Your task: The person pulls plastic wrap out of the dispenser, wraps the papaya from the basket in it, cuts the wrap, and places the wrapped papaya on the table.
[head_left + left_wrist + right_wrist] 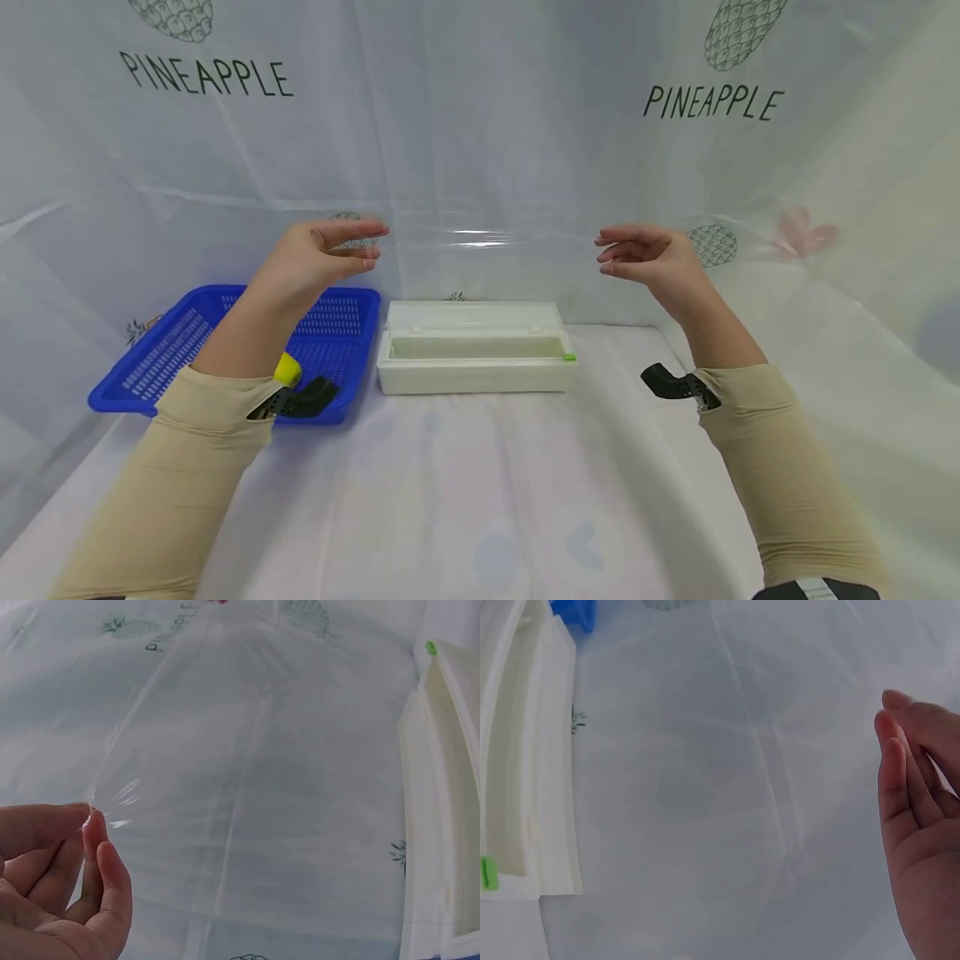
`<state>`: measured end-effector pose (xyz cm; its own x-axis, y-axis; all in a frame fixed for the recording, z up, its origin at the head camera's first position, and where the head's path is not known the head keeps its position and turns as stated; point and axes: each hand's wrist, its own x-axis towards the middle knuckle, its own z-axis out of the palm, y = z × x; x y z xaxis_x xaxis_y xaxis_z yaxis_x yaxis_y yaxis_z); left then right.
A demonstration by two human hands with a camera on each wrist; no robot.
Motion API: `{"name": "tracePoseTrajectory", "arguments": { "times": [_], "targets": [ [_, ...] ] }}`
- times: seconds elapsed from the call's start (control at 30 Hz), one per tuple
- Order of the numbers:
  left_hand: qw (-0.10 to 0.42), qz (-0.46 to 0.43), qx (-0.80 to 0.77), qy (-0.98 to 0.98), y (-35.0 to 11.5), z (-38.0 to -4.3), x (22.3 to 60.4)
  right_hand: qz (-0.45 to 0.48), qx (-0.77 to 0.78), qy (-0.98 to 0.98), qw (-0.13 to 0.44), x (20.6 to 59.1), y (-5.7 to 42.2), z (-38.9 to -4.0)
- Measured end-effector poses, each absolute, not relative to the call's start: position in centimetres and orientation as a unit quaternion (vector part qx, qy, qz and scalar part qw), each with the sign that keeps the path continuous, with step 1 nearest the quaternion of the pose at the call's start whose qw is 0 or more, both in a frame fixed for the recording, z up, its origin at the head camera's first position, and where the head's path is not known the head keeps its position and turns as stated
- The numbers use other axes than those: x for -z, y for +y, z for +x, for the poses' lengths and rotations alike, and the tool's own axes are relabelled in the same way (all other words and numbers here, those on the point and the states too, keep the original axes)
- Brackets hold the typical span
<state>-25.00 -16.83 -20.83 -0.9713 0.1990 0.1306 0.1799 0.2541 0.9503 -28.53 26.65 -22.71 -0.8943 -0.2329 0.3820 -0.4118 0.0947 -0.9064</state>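
Note:
A sheet of clear cling film [480,237] stretches between my two raised hands, its glints showing in the head view. My left hand [318,248] pinches one end; in the left wrist view the film [124,796] fans out from the thumb and fingertips. At the other end, my right hand [648,254] pinches with thumb against fingers, though the film at its fingertips is hard to make out. Below and between the hands, a long white cling film dispenser [472,381] sits on the table with its lid [472,315] raised. A green slider [570,357] is at its right end.
To the left of the dispenser stands a blue plastic basket [352,333] with a yellow object [287,369] in it, partly hidden by my left forearm. A white cloth covers the table [450,500]. Behind hangs a pale curtain [465,108] printed with pineapples.

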Motion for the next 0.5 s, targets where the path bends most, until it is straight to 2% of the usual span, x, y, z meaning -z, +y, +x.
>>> {"name": "tracePoseTrajectory", "arguments": {
  "times": [0.5],
  "targets": [
    [0.026,0.085,-0.596,0.798,-16.7,-20.1,22.2,0.232,-0.641,-0.724,0.11,24.6,27.7,-23.9]
  ]
}}
